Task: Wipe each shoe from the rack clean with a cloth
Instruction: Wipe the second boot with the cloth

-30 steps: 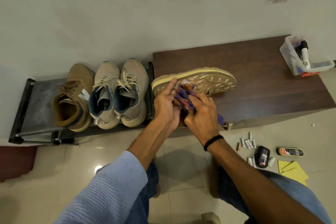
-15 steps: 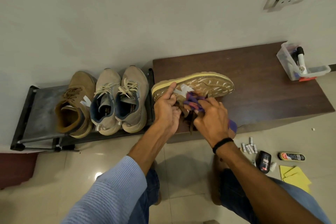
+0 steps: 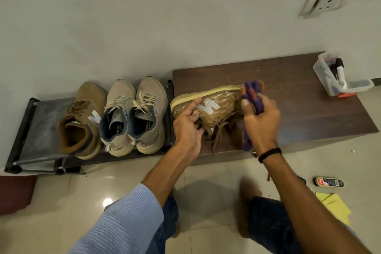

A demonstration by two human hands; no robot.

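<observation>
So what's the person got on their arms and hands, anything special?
Both hands are bare, no gloves. The left hand comes out of a light blue ribbed sleeve that ends partway along the forearm. The right hand has no sleeve in view, only a thin black band round the wrist.

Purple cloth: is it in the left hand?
No, the right hand grips the purple cloth; the left hand holds the brown shoe.

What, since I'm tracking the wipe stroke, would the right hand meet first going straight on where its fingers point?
Likely the toe of the shoe, where the right hand holds the cloth; beyond lies bare bench, though depth is unclear.
</observation>
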